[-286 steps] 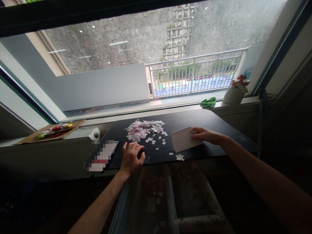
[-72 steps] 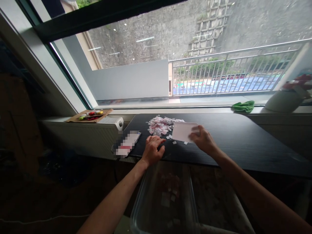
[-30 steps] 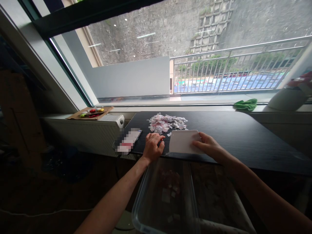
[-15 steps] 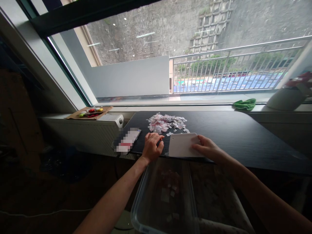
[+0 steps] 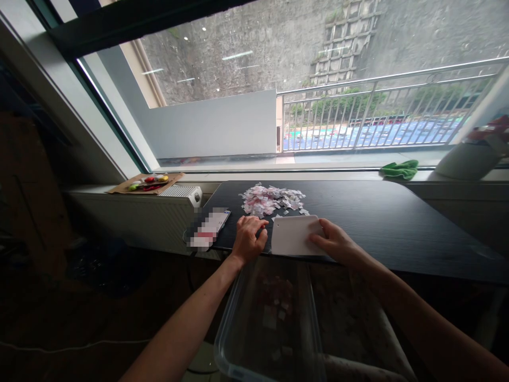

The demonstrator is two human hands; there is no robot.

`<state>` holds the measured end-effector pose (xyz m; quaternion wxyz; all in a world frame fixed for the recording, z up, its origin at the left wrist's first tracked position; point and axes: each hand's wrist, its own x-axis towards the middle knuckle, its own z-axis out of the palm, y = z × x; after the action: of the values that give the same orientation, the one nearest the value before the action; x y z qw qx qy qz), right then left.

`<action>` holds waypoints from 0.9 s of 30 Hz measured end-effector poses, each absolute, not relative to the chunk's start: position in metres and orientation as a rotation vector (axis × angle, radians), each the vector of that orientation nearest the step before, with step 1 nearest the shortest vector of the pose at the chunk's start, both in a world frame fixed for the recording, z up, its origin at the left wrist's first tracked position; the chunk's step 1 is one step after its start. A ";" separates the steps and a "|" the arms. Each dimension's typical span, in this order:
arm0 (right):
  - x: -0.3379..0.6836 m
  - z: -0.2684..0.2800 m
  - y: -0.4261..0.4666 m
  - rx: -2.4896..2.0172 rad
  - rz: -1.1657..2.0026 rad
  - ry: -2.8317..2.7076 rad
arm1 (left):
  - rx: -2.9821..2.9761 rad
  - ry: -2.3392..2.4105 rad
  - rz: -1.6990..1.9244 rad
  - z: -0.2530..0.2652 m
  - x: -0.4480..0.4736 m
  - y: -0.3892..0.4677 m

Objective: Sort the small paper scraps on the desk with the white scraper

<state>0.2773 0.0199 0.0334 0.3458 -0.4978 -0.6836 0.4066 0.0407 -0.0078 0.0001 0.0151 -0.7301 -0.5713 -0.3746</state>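
My right hand (image 5: 331,237) grips a white rectangular card (image 5: 294,236) by its right side, thumb on the near face. A small dark hole shows near the card's upper left corner. The card stands tilted over the near edge of the black table (image 5: 369,217). Just left of it, my left hand (image 5: 250,237) is palm down at the table's edge, fingers bent and thumb apart, with nothing visible in it. Beyond both hands lies a heap of small white and pinkish paper pieces (image 5: 264,200). Below the table edge, a clear plastic bin (image 5: 226,339) holds some scattered pieces.
A phone (image 5: 210,228), partly blurred out, lies at the table's left edge. Behind are a radiator (image 5: 175,212), a piece of cardboard (image 5: 119,187) with colourful items, and a green cloth (image 5: 400,170) on the sill. A large window spans the back.
The white card and my right hand have shifted slightly left, toward my left hand. My left hand has hardly moved.
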 end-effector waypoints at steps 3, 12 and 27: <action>0.278 0.033 0.018 -1.264 1.073 -1.773 | -2.267 -1.794 -1.151 0.000 0.041 -0.008; 0.307 0.039 0.035 -1.372 0.739 -1.727 | -2.268 -1.785 -1.153 -0.002 0.041 -0.007; 0.271 0.043 0.062 -1.333 0.617 -1.787 | -2.257 -1.784 -1.183 -0.002 0.041 -0.007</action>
<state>0.2710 0.0625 0.0435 0.4023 -0.5276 -0.7072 0.2443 0.0413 -0.0072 -0.0019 0.0153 -0.7255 -0.5735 -0.3802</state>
